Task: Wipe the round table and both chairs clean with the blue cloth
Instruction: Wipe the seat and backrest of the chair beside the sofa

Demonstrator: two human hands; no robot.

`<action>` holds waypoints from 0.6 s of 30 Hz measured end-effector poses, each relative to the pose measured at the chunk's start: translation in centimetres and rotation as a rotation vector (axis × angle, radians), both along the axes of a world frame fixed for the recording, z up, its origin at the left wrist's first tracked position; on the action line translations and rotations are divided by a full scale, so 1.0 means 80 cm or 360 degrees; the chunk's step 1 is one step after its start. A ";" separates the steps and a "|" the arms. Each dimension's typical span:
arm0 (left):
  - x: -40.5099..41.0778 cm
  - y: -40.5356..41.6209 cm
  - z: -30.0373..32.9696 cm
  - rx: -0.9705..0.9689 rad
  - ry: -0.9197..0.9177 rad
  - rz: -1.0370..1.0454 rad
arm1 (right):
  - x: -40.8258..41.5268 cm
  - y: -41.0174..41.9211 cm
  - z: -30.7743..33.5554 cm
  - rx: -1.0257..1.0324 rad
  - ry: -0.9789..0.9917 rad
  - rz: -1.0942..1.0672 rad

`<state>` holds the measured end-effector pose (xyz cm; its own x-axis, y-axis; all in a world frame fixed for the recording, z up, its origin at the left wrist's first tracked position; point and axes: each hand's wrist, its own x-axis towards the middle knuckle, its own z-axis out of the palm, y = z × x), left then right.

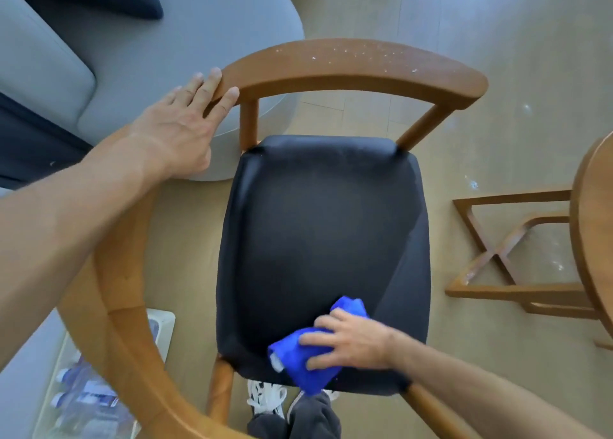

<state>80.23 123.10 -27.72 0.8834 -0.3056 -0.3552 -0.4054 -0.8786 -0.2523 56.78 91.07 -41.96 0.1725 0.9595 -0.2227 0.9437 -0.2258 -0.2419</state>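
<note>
Cloth (310, 355), blue and bunched, lies on the near right part of the chair's dark seat (318, 233), pressed down under the right hand (348, 342), whose fingers spread over it and curl into its folds. The left hand (180, 123), fingers straight, rests on the left end of the curved backrest (351, 67), apparently steadying the chair. The two hands are well apart.

The step in hand looks like wiping the seat of this chair. White specks dot the top of the backrest, so the next move likely calls for carrying the cloth up there and sweeping along the rail, with the left hand shifted out of the way.

At the right edge shows the rim of the table (593, 226), with its crossed wooden base on the pale floor (497, 40), which also bears a few white flecks. A grey sofa (139, 57) with a dark cushion stands behind the chair. Bottles (86, 399) sit in a pack at lower left.
</note>
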 end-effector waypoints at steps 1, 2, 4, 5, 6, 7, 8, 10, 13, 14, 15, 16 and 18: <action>-0.006 0.002 0.002 0.0008 -0.0007 0.0012 | 0.017 -0.011 0.007 0.0017 -0.0034 -0.0098; -0.014 0.005 0.005 0.0035 -0.0022 0.0004 | 0.034 -0.018 0.012 0.0026 -0.0074 -0.0302; -0.030 0.010 0.008 0.0087 -0.0068 -0.0050 | 0.069 -0.018 0.018 -0.0016 -0.0125 -0.0927; -0.038 0.012 0.009 0.0099 -0.0092 -0.0067 | 0.082 -0.010 0.020 -0.0068 -0.0113 -0.1252; -0.046 0.014 0.010 0.0098 -0.0115 -0.0066 | 0.089 0.004 0.020 -0.0098 -0.0071 -0.1527; -0.055 0.016 0.011 0.0093 -0.0141 -0.0057 | 0.093 0.021 0.019 -0.0097 -0.0014 -0.1760; -0.064 0.017 0.011 0.0091 -0.0170 -0.0049 | 0.091 0.040 0.020 -0.0067 0.0032 -0.1948; -0.083 0.018 0.010 0.0083 -0.0233 -0.0056 | 0.067 0.075 0.019 -0.0003 0.0034 -0.2034; -0.113 0.020 0.012 0.0030 -0.0315 -0.0053 | 0.018 0.106 0.021 -0.0050 0.0005 -0.1616; -0.125 0.021 0.013 0.0033 -0.0336 -0.0063 | 0.006 0.111 0.022 -0.0074 0.0040 -0.1477; -0.136 0.023 0.014 0.0023 -0.0358 -0.0074 | -0.005 0.115 0.023 -0.0106 0.0084 -0.1327; -0.145 0.025 0.015 -0.0010 -0.0379 -0.0087 | -0.015 0.117 0.024 -0.0147 0.0118 -0.1149; -0.160 0.026 0.016 -0.0109 -0.0405 -0.0119 | -0.032 0.115 0.023 -0.0205 0.0155 -0.0760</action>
<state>67.43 125.19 -26.40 0.9157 -0.3890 -0.1007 -0.4009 -0.8673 -0.2952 54.26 100.26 -40.09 0.5579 0.7423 -0.3711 0.7024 -0.6605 -0.2652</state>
